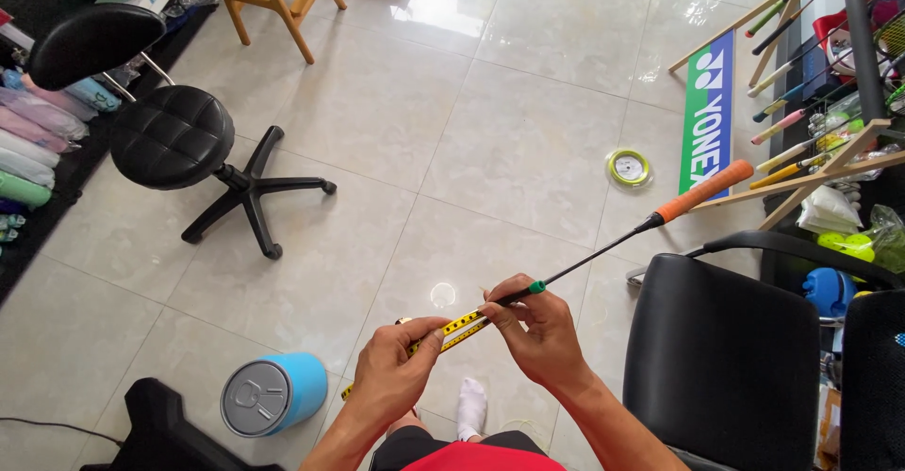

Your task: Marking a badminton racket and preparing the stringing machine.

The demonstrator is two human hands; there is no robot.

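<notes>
Glossy beige tiled floor (528, 141), black swivel stool (174, 136), racket (584, 259) in both hands

- One head-worn view looks steeply down, close above both hands (471, 358).
- It faces forward across the tiled floor (490, 132) toward a stool (174, 136).

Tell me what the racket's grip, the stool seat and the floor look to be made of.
Racket grip: orange wrapped tape, matte, probably a soft synthetic; faint spiral ridges show. Stool seat: black tufted padding, likely faux leather or vinyl, given its low sheen and buttoned dimples. Floor: large glossy pale tiles, ceramic or polished stone; grout lines and bright reflections show.
</notes>
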